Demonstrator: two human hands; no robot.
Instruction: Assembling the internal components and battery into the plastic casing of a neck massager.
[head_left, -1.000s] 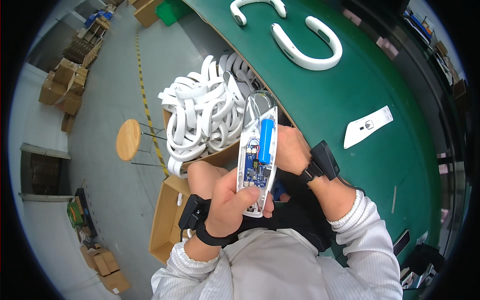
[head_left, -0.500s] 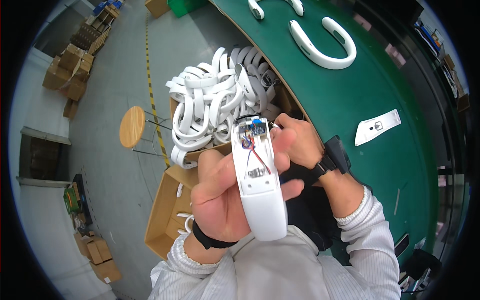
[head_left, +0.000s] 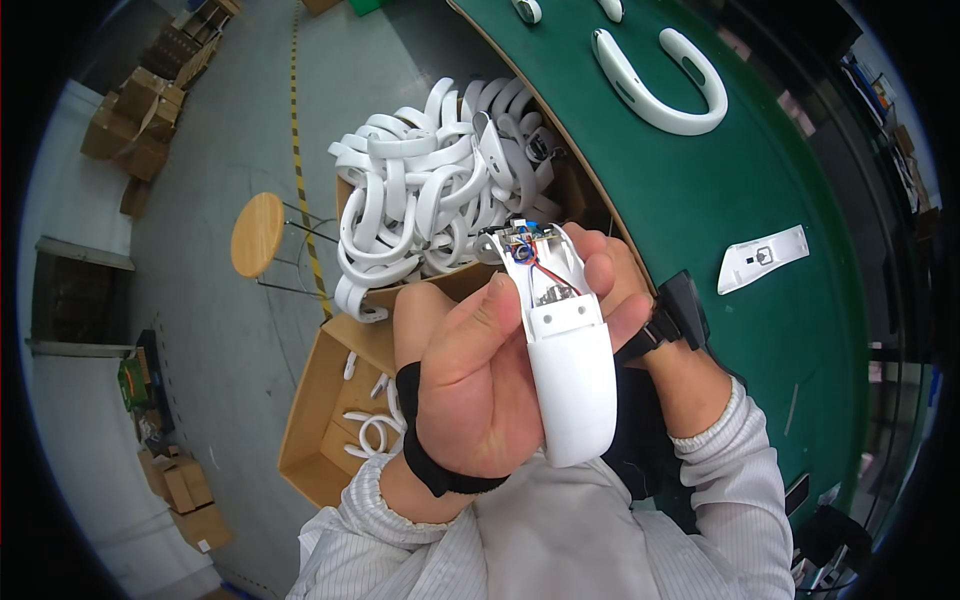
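My left hand (head_left: 480, 390) is wrapped around a white neckband device (head_left: 575, 390) held over my lap, its thumb along one side. The device's upper part is uncovered, showing a small circuit board (head_left: 522, 245), red and blue wires and metal pieces. My right hand (head_left: 620, 285) is closed at the opposite side of that uncovered end, fingers bent against its edge; part of the hand is hidden behind the device. A round, shiny part (head_left: 488, 249) shows by the far left corner. A white cover panel (head_left: 765, 260) lies loose on the green table (head_left: 790, 350) to the right.
A carton heaped with white U-shaped neckbands (head_left: 410, 190) stands beyond my hands. Left of my lap, a lower carton (head_left: 310, 430) holds a few white pieces. Another U-shaped neckband (head_left: 690, 125) lies on the table. A round wooden stool (head_left: 257, 235) stands on the floor.
The device has shifted right and tilted, so its open end shows at a steeper angle. My left thumb now lies along its edge, and my right fingers have closed in against its side.
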